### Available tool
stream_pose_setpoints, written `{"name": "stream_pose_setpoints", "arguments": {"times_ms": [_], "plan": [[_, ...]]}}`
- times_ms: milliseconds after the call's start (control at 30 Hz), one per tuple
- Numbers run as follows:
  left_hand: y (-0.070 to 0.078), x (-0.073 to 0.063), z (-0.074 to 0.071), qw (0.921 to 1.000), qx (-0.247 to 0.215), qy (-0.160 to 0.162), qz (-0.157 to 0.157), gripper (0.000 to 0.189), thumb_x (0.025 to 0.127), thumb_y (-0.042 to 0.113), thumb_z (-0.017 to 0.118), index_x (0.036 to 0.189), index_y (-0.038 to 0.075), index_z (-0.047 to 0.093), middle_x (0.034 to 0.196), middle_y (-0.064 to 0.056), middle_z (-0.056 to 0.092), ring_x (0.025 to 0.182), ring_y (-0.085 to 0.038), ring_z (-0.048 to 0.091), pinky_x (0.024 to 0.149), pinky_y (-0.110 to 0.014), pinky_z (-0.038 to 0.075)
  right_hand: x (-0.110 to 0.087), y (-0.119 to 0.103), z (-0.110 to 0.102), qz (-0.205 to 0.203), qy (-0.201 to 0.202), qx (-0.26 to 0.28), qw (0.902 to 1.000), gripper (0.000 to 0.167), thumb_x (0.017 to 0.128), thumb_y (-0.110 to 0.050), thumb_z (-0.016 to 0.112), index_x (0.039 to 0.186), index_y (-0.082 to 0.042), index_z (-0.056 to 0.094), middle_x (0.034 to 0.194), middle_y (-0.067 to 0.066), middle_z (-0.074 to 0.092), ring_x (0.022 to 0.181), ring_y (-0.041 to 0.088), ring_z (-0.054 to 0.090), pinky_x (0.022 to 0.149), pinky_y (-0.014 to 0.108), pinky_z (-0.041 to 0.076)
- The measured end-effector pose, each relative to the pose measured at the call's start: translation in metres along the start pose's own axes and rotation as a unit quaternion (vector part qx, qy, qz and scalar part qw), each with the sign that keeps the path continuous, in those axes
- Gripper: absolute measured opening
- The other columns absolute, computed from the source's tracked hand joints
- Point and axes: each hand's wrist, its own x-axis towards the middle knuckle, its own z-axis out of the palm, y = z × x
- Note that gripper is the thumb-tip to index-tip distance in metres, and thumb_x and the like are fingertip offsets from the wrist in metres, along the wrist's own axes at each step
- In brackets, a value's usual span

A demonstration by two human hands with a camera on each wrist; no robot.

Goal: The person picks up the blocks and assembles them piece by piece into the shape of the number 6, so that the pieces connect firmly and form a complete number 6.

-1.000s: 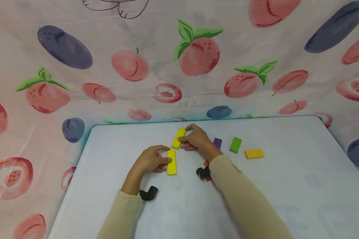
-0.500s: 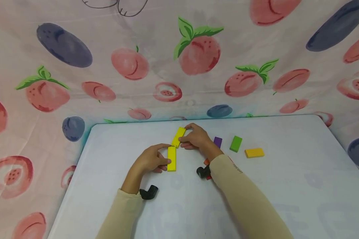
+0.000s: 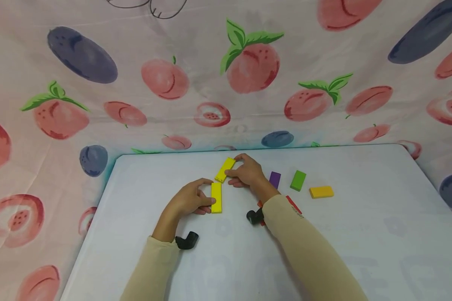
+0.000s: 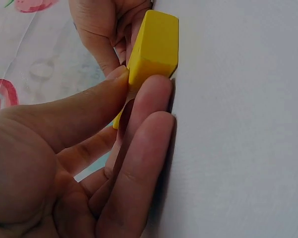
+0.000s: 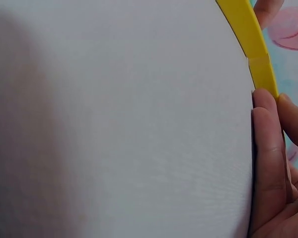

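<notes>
Two yellow blocks stand end to end on the white table, meeting at an angle. My left hand (image 3: 190,198) holds the nearer yellow block (image 3: 216,198), thumb on its side and forefinger reaching its far end. In the left wrist view, this block (image 4: 156,42) rises above two fingertips that touch the tabletop. My right hand (image 3: 247,171) pinches the farther yellow block (image 3: 225,169), which slants away to the right. The right wrist view shows the ends of the nearer block (image 5: 246,25) and the farther block (image 5: 263,77) touching.
Right of my right hand lie a purple block (image 3: 274,179), a green block (image 3: 298,180) and an orange-yellow block (image 3: 322,192). Red and orange pieces, one a red piece (image 3: 294,204), are partly hidden under my right forearm. A fruit-print cloth (image 3: 211,75) hangs behind the white table (image 3: 143,171).
My left hand has slid the nearer yellow block away from me, against the farther one. The farther yellow block has turned slightly to the right in my right hand.
</notes>
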Motion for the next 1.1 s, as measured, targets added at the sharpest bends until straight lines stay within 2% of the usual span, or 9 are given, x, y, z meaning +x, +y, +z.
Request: {"name": "stream_pose_setpoints", "arguments": {"times_ms": [200, 433, 700, 1100], "plan": [[0.0000, 0.0010, 0.0014, 0.9999, 0.008, 0.007, 0.002, 0.061, 0.089, 0.021, 0.081, 0.143, 0.021, 0.054, 0.084, -0.012, 0.068, 0.064, -0.021, 0.071, 0.059, -0.029, 0.060, -0.0012, 0.0001, -0.0002, -0.008, 0.001, -0.016, 0.9998, 0.066, 0.089, -0.031, 0.081, 0.145, -0.028, 0.046, 0.100, 0.012, 0.074, 0.070, 0.021, 0.077, 0.064, 0.028, 0.061], [-0.0006, 0.0015, 0.0026, 0.9996, 0.024, 0.013, 0.003, 0.061, 0.089, 0.023, 0.082, 0.143, 0.021, 0.054, 0.083, -0.011, 0.067, 0.064, -0.021, 0.071, 0.060, -0.029, 0.059, -0.0032, -0.0004, -0.0006, -0.008, -0.008, -0.006, 0.9999, 0.068, 0.089, -0.026, 0.081, 0.148, -0.029, 0.046, 0.102, 0.011, 0.075, 0.071, 0.022, 0.077, 0.065, 0.028, 0.061], [0.0024, -0.0007, 0.0048, 0.9991, 0.038, 0.021, 0.006, 0.061, 0.088, 0.024, 0.082, 0.143, 0.021, 0.055, 0.081, -0.010, 0.067, 0.061, -0.020, 0.070, 0.059, -0.029, 0.059, -0.0003, 0.0022, -0.0004, -0.016, -0.007, -0.014, 0.9998, 0.068, 0.089, -0.027, 0.082, 0.148, -0.030, 0.048, 0.096, 0.011, 0.076, 0.068, 0.020, 0.077, 0.064, 0.027, 0.061], [0.0047, -0.0012, 0.0073, 0.9977, 0.057, 0.034, 0.011, 0.063, 0.087, 0.026, 0.083, 0.143, 0.021, 0.055, 0.078, -0.010, 0.065, 0.058, -0.020, 0.069, 0.058, -0.029, 0.058, -0.0003, 0.0014, -0.0017, -0.014, -0.015, -0.012, 0.9997, 0.070, 0.089, -0.026, 0.082, 0.149, -0.030, 0.048, 0.096, 0.011, 0.077, 0.070, 0.020, 0.077, 0.064, 0.028, 0.061]]}}
